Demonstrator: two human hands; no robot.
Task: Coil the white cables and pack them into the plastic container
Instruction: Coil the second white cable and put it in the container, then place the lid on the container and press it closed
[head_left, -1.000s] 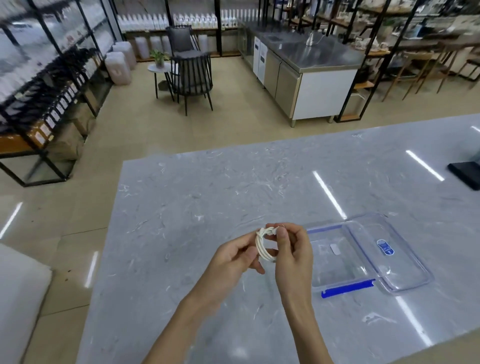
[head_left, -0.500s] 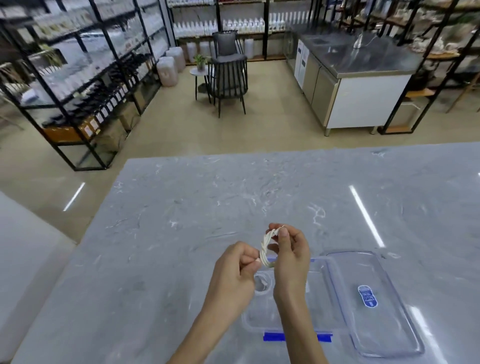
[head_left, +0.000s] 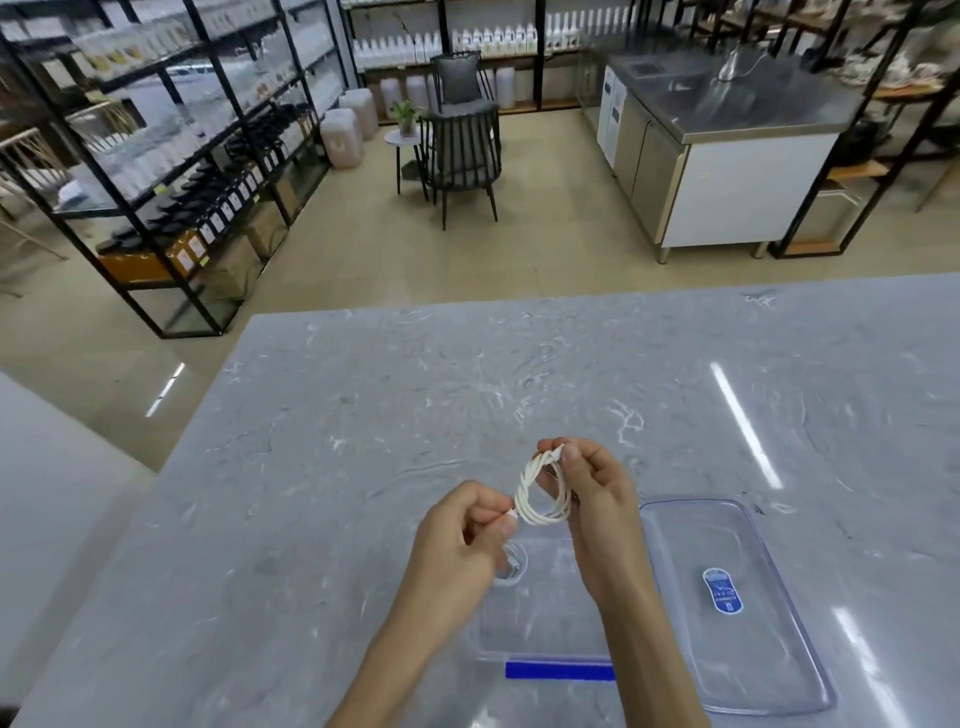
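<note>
A white cable (head_left: 540, 491) is wound into a small coil, held in the air above the table. My right hand (head_left: 597, 512) pinches the top of the coil and supports its right side. My left hand (head_left: 460, 540) pinches the cable's end at the coil's lower left. Below the hands sits a clear plastic container (head_left: 545, 639) with a blue clip on its near edge. Another coiled white cable (head_left: 511, 566) lies inside it, partly hidden by my left hand. The clear lid (head_left: 727, 597) with a blue label lies to the container's right.
The grey marble table (head_left: 337, 493) stretches far and left of the hands. Beyond it are black shelving racks (head_left: 171, 156), dark chairs (head_left: 460, 150) and a steel counter (head_left: 717, 140) on the floor.
The view shifted, so the container and lid now lie nearer and below my hands. The coil is held slightly more open between my hands.
</note>
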